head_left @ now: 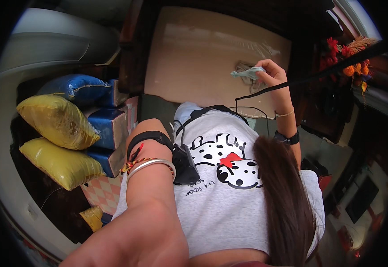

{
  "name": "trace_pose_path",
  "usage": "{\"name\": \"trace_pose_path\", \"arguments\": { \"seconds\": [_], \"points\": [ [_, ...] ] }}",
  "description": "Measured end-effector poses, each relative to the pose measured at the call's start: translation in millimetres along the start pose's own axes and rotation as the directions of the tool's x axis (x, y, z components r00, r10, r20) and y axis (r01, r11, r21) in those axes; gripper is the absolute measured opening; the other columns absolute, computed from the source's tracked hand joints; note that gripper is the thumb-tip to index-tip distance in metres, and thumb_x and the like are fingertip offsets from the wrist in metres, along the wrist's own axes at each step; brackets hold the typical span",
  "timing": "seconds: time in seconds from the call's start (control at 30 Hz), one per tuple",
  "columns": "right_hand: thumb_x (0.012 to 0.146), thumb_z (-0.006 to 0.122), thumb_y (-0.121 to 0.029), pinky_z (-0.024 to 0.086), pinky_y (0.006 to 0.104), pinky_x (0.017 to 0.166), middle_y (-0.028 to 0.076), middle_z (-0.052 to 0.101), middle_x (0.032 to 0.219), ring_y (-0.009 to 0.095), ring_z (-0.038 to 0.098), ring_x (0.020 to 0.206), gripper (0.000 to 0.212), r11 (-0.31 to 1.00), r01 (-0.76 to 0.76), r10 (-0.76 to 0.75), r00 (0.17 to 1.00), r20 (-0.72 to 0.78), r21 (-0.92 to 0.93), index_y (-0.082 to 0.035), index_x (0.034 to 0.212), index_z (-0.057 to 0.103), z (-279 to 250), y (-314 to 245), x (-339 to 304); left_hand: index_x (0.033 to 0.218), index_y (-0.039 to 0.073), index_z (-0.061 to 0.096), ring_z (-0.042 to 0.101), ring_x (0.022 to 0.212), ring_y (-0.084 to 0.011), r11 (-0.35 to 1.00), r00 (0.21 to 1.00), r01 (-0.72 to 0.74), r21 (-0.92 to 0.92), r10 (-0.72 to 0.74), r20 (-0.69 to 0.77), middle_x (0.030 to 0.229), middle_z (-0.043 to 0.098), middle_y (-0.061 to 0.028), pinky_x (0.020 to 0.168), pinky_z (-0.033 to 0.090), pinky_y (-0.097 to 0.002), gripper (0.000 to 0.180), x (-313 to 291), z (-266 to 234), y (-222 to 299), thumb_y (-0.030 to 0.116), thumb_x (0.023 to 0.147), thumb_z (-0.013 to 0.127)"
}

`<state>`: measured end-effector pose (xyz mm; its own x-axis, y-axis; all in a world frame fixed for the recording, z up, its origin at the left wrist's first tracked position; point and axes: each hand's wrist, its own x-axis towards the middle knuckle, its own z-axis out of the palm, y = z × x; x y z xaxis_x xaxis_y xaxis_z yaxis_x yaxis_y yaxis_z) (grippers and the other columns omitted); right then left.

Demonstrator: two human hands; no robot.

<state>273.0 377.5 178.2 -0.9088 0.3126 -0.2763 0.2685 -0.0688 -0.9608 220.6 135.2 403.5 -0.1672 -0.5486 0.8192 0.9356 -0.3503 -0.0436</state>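
My right hand (272, 73) is raised over the table at the upper right. Its thumb and fingers pinch a crumpled, pale blue-green strip of thin, soft material (247, 72), whose narrow end points left. Just behind the strip, a greyish looped shape (247, 82) shows against the tabletop; whether it is an object or a reflection is unclear. My left hand (148, 127) is in front of my body, its back toward me and its fingers hidden. Bracelets (151, 165) and a strap with a black box (186, 165) sit around that wrist.
A shiny beige tabletop (194, 58) with a dark frame stands ahead. Plastic-wrapped yellow (58, 120) and blue cushions (76, 86) lie on the left over a pink-checked floor (102, 191). Red and orange flowers (350, 58) stand at the right, behind a black cable (327, 71).
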Motion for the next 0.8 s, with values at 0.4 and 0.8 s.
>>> {"name": "trace_pose_path", "arguments": {
  "seconds": [0.4, 0.8],
  "points": [
    [0.078, 0.062, -0.006, 0.04, 0.0187, 0.062, 0.001, 0.057, 0.076, 0.007, 0.051, 0.068, 0.012, 1.0, 0.011, -0.011, 0.996, -0.094, -0.004, 0.0, 0.088, 0.059, 46.8, 3.3, -0.7, 0.104, -0.001, 0.052, 0.048, 0.1, -0.02, 0.972, 0.984, 0.171, -0.162, -0.158, 0.086, 0.104, 0.053, -0.009, 0.091, 0.037, -0.0314, 0.027, 20.3, -51.8, -19.8, 0.02, 0.087, 0.049],
    [0.076, 0.059, -0.005, 0.042, 0.0188, 0.058, 0.001, 0.058, 0.075, 0.007, 0.051, 0.065, 0.014, 1.0, -0.001, 0.005, 0.98, -0.197, 0.021, 0.001, 0.088, 0.059, 50.3, 7.7, -13.8, 0.108, -0.001, 0.051, 0.047, 0.101, -0.0207, 0.966, 0.99, 0.141, -0.216, -0.137, 0.033, 0.107, 0.051, -0.0113, 0.091, 0.037, -0.0325, 0.03, 23.3, -53.8, -31.5, 0.021, 0.088, 0.048]
  ]
}}
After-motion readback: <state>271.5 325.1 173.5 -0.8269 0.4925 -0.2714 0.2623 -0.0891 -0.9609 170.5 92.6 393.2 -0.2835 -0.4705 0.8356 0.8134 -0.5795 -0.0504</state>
